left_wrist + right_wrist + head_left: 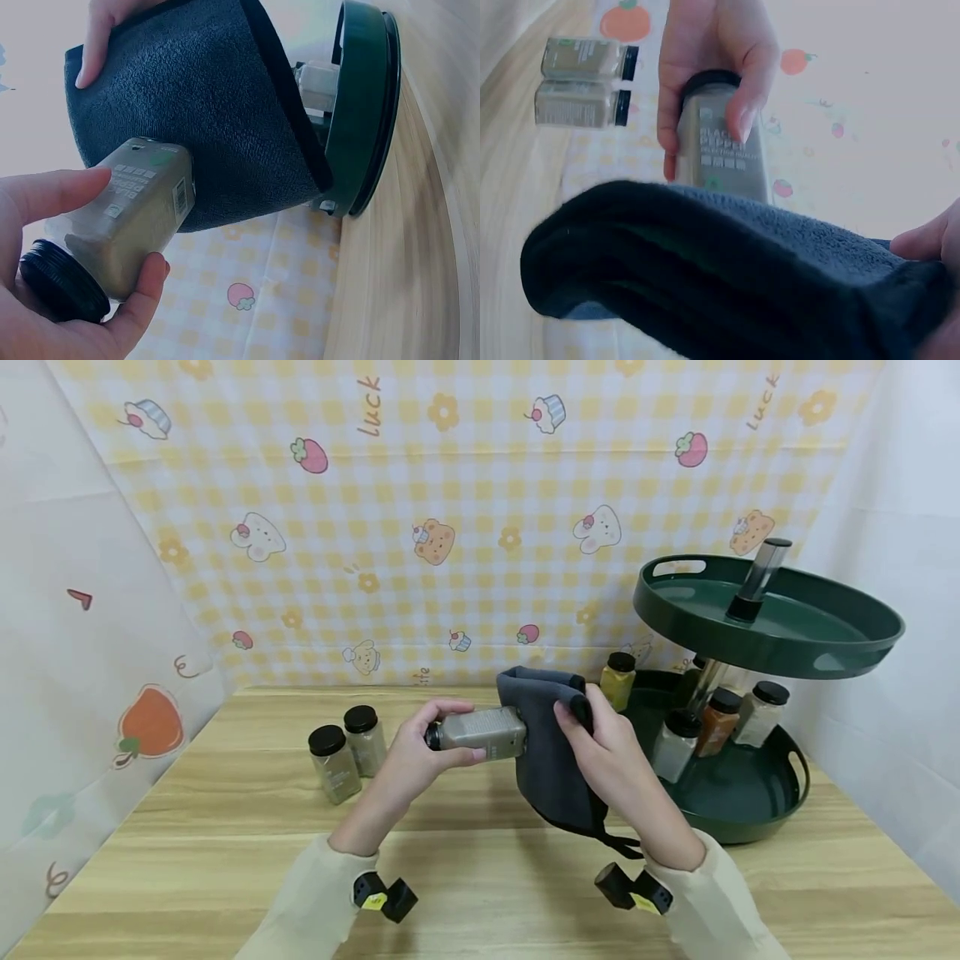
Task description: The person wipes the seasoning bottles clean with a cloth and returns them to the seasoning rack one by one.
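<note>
My left hand (425, 745) grips a black pepper jar (483, 732) around its sides near the black lid. The jar lies on its side in the air, its base turned to the right. My right hand (606, 739) pinches a dark grey cloth (551, 768) with black edging, which hangs folded over. In the left wrist view the jar's base (169, 150) meets the cloth (202, 105). From the right wrist, the jar's label (724, 146) reads "BLACK PEPPER", and the cloth (705, 262) hides its lower end.
Two black-lidded spice jars (335, 764) stand on the wooden table (225, 860) at the left. A two-tier dark green round tray (772, 643) stands at the right, several spice jars (717, 722) on its lower tier. A yellow spice jar (617, 681) is near its back left.
</note>
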Demonstrator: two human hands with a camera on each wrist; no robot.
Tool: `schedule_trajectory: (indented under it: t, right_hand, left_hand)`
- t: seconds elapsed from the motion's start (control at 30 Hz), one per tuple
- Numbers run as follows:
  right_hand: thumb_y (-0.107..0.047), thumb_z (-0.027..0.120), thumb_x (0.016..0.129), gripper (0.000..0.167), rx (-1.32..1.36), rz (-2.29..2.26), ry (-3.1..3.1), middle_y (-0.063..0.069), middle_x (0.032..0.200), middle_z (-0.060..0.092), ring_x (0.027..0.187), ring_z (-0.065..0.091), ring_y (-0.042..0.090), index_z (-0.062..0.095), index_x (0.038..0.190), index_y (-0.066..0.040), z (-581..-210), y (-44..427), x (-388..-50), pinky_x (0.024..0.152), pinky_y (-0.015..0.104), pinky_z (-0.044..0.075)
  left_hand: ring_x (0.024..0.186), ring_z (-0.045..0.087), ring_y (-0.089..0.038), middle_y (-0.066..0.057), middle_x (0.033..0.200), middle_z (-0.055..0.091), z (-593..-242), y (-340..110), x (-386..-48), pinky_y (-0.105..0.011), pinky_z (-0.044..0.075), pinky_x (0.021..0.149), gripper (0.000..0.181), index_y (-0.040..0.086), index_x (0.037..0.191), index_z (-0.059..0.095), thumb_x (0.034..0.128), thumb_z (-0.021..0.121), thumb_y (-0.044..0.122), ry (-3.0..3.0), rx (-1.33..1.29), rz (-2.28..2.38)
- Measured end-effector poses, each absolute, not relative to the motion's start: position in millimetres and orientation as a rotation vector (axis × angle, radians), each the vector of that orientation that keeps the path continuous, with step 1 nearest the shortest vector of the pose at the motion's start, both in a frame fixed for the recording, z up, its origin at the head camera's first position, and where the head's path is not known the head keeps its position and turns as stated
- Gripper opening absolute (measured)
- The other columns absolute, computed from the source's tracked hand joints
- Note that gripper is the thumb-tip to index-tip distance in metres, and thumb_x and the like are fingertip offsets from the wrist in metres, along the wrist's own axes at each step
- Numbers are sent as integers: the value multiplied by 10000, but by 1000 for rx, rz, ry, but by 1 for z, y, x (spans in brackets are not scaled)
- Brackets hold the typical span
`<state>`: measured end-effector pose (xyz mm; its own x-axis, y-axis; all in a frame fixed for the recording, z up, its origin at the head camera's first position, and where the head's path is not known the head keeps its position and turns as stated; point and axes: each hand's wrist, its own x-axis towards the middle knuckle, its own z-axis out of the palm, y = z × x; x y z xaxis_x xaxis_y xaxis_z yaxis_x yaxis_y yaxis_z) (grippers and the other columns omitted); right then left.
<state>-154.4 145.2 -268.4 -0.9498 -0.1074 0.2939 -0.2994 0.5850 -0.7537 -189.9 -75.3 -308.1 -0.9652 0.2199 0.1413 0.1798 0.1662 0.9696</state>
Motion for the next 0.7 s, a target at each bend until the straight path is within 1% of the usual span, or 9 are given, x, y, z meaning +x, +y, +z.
schedule_trajectory:
  t: [0.23, 0.5, 0.63, 0.7]
  right_hand:
    - [-323, 405, 996, 268, 317, 1266, -2633, 83, 780, 381, 728, 448, 227, 418, 1019, -57, -270, 146, -160, 648, 324, 364]
    - [-317, 405, 997, 258, 315, 1251, -2646, 77, 791, 376, 746, 456, 227, 416, 996, -59, -270, 147, -162, 656, 324, 360]
    - [-316, 406, 996, 259, 290, 1225, -2668, 84, 813, 392, 777, 470, 237, 420, 1017, -58, -271, 149, -164, 670, 329, 366]
    - [-322, 402, 996, 267, 275, 1214, -2676, 91, 828, 418, 792, 485, 240, 423, 1038, -60, -272, 150, -165, 676, 328, 375]
  left_hand:
    - [1008, 512, -248, -99, 1164, 517, -307, -76, -189, -289, 450, 788, 533, 156, 1205, 573, 718, 779, 97, 2380, 411, 1979]
    - [1011, 515, -229, -58, 1152, 546, -305, -79, -190, -310, 443, 817, 561, 192, 1188, 575, 685, 809, 113, 2459, 427, 1974]
    - [1021, 517, -223, -47, 1161, 544, -304, -80, -190, -327, 443, 831, 585, 210, 1191, 550, 679, 819, 128, 2490, 427, 1957]
    - [1059, 508, -215, -30, 1204, 531, -303, -81, -190, -337, 435, 855, 590, 221, 1191, 541, 678, 823, 144, 2508, 414, 1945]
